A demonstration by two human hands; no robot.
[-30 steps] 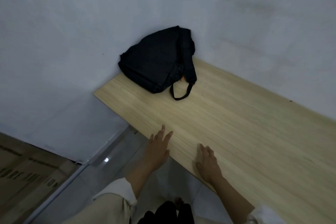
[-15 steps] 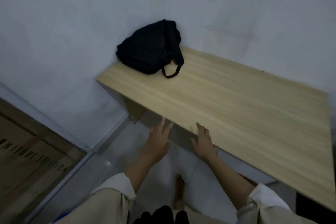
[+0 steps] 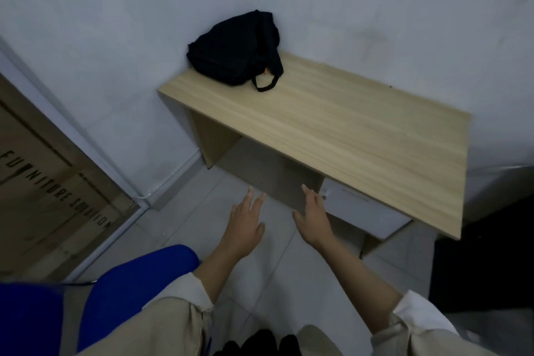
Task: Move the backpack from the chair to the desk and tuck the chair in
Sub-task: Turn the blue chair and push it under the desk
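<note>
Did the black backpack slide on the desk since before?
No. The backpack sits in the same back corner of the desk, against the wall, strap loop on the wood as before. Only the camera has pulled back.

A plain white wall (image 3: 115, 23) fills the upper part of the view. A white skirting board (image 3: 173, 179) runs along its base. The floor (image 3: 277, 269) is laid with pale tiles. At left stands a glass door (image 3: 49, 191) printed with dark lettering, framed by a light strip.
</note>
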